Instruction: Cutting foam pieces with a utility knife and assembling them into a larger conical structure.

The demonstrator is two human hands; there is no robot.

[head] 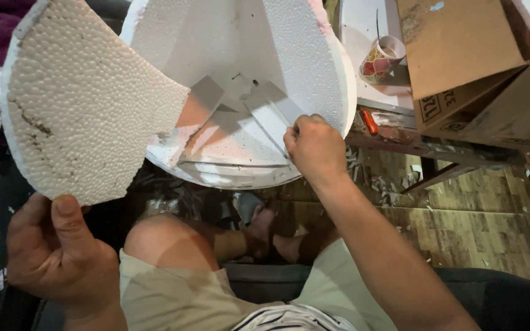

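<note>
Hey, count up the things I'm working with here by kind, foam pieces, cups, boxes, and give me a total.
White foam pieces in hand: 2, a broken curved slab in the left hand and a round foam shell under the right hand
Patterned paper cup: 1
Brown cardboard boxes: 1
Small orange tool: 1
Total: 5

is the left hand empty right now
No, the left hand grips a broken foam piece by its lower edge, thumb pressed on its face.

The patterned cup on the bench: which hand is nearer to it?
Right. The right hand sits inside the foam shell, just below-left of the cup. The left hand is far off at bottom left, holding a foam piece.
</note>
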